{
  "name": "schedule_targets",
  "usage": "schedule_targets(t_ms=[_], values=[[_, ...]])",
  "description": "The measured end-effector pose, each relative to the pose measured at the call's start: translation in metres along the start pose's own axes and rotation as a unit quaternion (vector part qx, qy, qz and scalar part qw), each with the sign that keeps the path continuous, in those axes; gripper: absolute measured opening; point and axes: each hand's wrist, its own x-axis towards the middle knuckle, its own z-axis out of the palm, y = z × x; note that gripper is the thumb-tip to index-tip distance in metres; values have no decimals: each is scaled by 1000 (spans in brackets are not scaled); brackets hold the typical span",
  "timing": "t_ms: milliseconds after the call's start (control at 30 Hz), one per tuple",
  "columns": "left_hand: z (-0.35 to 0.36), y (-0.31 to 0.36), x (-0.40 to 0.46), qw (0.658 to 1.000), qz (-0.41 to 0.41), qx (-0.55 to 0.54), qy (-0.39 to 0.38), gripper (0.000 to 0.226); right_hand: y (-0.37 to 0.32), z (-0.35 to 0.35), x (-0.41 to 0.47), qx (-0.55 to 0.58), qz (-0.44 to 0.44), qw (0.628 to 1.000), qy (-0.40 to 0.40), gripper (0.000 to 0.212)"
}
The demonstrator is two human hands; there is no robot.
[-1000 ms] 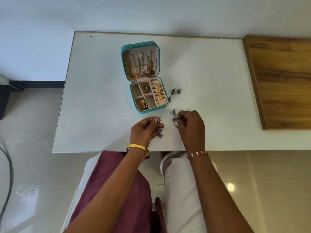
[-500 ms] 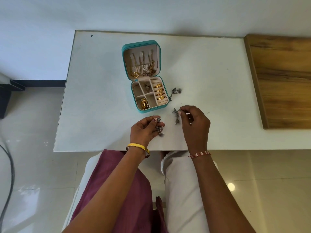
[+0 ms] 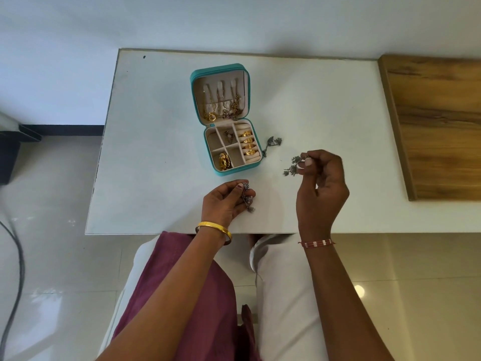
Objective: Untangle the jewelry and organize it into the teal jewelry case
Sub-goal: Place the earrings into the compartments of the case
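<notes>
A white rectangular desk (image 3: 161,142) stands against a white wall (image 3: 234,19). A brown wood-grain board (image 3: 440,126) lies along the desk's right edge. A dark cable (image 3: 18,269) crosses the glossy pale tiled floor (image 3: 52,295) at left.

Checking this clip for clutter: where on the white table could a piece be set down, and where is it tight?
Bare table runs left of the teal jewelry case, also behind it, and right toward the wooden board. It is tight just right of the case, where a dark jewelry piece lies, and near the front edge, where the left hand and right hand each hold pieces.
</notes>
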Motion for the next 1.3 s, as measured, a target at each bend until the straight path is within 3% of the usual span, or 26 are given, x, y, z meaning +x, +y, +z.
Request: schedule_targets(t_ms=[100, 167, 267, 333, 667, 833, 1133, 1300], values=[[-1, 0, 1, 1000, 0, 3, 1, 16, -4, 0, 3, 54, 24, 998, -9, 13], [-1, 0, 1, 1000, -1, 1, -3, 16, 3, 0, 5, 90, 130, 987, -41, 17], [-1, 0, 1, 1000, -2, -3, -9, 15, 15, -5, 5, 195, 308, 928, -72, 19], [-1, 0, 1, 1000, -2, -3, -11, 15, 18, -7, 7, 245, 355, 898, -90, 18], [0, 2, -1, 1000, 0, 16, -8, 19, 13, -8, 6, 217, 346, 900, -155, 21], [0, 2, -3, 1000, 4, 24, -16, 22, 14, -6, 7, 190, 324, 913, -157, 24], [0, 3, -2, 1000, -1, 26, -13, 21, 0, -9, 14, 260, 305, 902, -162, 23], [3, 4, -4, 1000, -1, 31, 0, 19, 2, -6, 11, 211, 300, 915, -170, 20]])
